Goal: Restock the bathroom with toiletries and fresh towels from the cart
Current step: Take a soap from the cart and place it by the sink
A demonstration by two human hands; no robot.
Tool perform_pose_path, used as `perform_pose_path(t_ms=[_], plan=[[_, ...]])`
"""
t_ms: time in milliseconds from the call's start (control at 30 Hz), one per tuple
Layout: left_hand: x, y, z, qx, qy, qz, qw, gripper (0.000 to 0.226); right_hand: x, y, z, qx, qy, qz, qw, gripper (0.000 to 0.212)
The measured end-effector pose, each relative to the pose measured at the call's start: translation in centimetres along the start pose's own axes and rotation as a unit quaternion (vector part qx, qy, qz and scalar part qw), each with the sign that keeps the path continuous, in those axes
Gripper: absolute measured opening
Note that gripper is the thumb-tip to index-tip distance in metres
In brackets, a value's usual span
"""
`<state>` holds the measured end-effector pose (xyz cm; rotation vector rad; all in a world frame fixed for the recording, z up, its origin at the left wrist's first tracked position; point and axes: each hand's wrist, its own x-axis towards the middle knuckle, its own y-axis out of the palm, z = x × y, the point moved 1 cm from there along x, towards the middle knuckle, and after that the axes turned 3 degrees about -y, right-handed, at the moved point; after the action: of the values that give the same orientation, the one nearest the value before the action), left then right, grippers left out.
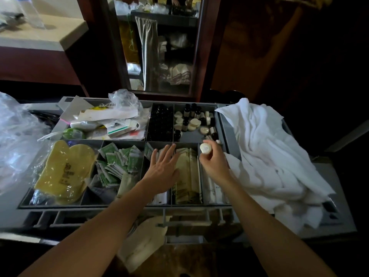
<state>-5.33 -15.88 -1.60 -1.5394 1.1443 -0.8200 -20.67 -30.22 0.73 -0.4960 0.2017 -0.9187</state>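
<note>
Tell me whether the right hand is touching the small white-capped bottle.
Touching. The head view shows the right hand gripping the bottle, fingers curled round it, with the white cap poking out on top.

The room is dim, with dark wooden walls (279,47), a tall wood-framed mirror (159,47), and a cream surface (40,35) at upper left.

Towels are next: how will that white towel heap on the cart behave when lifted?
The white towel heap lies crumpled and draped, so it probably sags and trails. Hanging over the cart, it may slide if tugged.
</note>
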Motion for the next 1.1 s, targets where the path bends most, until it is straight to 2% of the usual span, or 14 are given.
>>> perform_pose_path(t_ms=[167,367,533,600,667,900,1000,1100], plan=[[-3.1,0.2,-0.9,-0.009,0.044,-0.061,0.997,0.051,-5.3,-1.2,-0.3,0.019,0.002,-0.011,1.0,0.036],[-6.9,0.8,-4.3,-0.012,0.039,-0.062,0.997,0.059,-9.8,-3.1,-1.2,0.035,0.021,-0.009,0.999,0.041],[-8.0,2.1,-8.0,-0.019,0.051,-0.055,0.997,0.052,-13.6,-4.6,-2.8,0.032,-0.002,-0.057,0.998,0.047],[-8.7,2.3,-9.3,-0.019,0.076,-0.057,0.995,0.053,-15.3,-5.2,-3.1,0.027,0.006,-0.073,0.997,0.042],[-9.4,2.9,-10.1,-0.013,0.099,-0.032,0.995,0.054,-17.1,-5.3,-3.6,0.048,0.03,-0.078,0.995,0.041],[-11.5,4.0,-13.6,-0.065,0.19,0.017,0.98,0.053,-25.1,-5.6,-4.4,0.057,0.086,-0.136,0.985,0.057],[-13.3,4.5,-15.0,-0.089,0.208,0.046,0.973,0.05,-29.4,-6.0,-3.6,0.064,0.128,-0.16,0.977,0.049],[-16.1,5.5,-16.3,-0.114,0.252,0.067,0.959,0.044,-33.8,-5.5,-3.2,0.02,0.131,-0.194,0.972,0.043]])
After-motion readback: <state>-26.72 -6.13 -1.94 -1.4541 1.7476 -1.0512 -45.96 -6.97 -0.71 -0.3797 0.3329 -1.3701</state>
